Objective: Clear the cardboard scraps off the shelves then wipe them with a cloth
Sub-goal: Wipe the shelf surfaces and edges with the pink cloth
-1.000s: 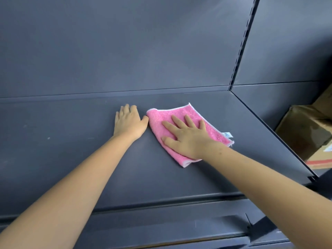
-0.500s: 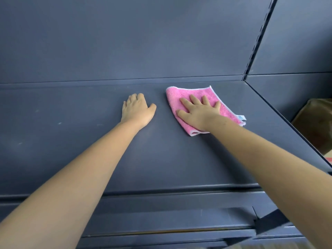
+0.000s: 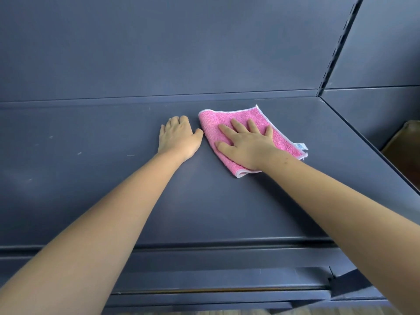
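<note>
The shelf is smooth, dark blue-grey painted metal, flat and broad, with a few small pale flecks towards its left end. A plain back panel of the same finish rises behind it, and a slotted rail runs up from the shelf's far right corner. The cloth is pink with a nubby, looped weave and a white stitched hem. It lies folded flat, roughly square, towards the back edge and right of the middle, with a small white tag sticking out at its right corner.

Beyond the shelf's right edge, something brown, perhaps a box, is cut off by the frame and too dim to make out. The lower shelf shows only as a strip under the front lip.

The right hand lies palm down on the cloth with its fingers straight and spread, pressing it to the shelf and grasping nothing; it covers much of the cloth's middle. The left hand rests palm down on bare metal just left of the cloth, relaxed and holding nothing, its thumb close to the folded edge. Whether the thumb touches the cloth I cannot tell. Both bare arms reach forward, nearly straight.
</note>
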